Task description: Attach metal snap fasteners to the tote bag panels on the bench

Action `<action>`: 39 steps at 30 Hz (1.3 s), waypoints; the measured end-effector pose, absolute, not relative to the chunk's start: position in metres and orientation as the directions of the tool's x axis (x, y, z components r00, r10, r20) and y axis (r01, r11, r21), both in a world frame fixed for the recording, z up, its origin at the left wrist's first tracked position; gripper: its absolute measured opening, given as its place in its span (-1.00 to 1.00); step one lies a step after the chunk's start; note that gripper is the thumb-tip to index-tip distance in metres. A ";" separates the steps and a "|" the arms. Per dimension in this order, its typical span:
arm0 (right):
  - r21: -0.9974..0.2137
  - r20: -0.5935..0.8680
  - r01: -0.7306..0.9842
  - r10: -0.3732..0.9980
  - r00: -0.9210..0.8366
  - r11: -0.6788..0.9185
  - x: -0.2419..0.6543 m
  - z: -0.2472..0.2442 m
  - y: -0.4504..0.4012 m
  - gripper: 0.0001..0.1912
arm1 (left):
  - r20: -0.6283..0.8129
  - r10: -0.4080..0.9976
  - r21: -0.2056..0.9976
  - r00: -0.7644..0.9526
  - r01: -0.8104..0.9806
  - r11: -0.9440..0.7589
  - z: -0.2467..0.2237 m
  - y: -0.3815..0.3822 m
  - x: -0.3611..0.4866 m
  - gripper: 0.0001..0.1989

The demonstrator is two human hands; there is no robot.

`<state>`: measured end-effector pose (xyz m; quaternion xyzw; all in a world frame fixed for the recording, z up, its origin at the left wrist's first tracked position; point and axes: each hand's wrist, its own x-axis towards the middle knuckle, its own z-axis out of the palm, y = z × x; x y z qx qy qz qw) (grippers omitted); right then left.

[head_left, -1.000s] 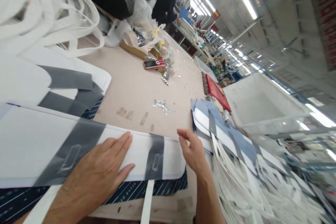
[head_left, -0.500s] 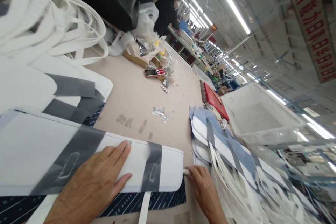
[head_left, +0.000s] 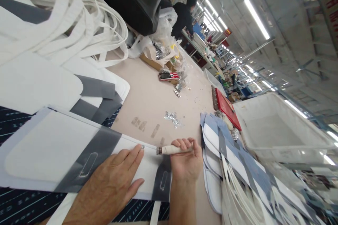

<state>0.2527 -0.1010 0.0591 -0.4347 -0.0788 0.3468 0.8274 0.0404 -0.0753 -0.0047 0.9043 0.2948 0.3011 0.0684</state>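
A long white panel with grey bands lies across the near side of the table, over dark printed fabric. My left hand rests flat on it, fingers apart from the thumb, beside a small metal piece at the fingertips. Over the panel's right end, my right hand is turned palm up, fingers curled round a pale wrapped tool. The tool's dark tip points left, toward the metal piece. Small silvery pieces lie scattered on the table beyond.
White straps and panels are heaped at the left. More strapped panels lie at the right, near a red box and a white bin. A red phone sits farther back. A person stands in the background.
My right hand has moved left and up from beside the panel's end, turning palm up with the tool now plainly visible. My left hand keeps its place on the panel; the view has shifted.
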 end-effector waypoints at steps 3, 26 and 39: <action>-0.816 -0.145 -0.464 0.656 0.741 0.345 0.238 0.040 -0.077 -0.48 | 0.479 0.583 0.301 0.657 0.501 -0.811 -0.003 -0.076 0.040 -0.57; -0.869 0.078 -0.286 0.684 0.726 0.403 0.194 0.046 -0.056 -0.55 | 0.460 0.626 0.375 0.629 0.501 -0.780 0.007 -0.078 0.042 -0.57; -0.891 0.177 -0.184 0.691 0.701 0.415 0.193 0.047 -0.061 -0.58 | 0.449 0.656 0.399 0.607 0.520 -0.755 0.007 -0.078 0.044 -0.54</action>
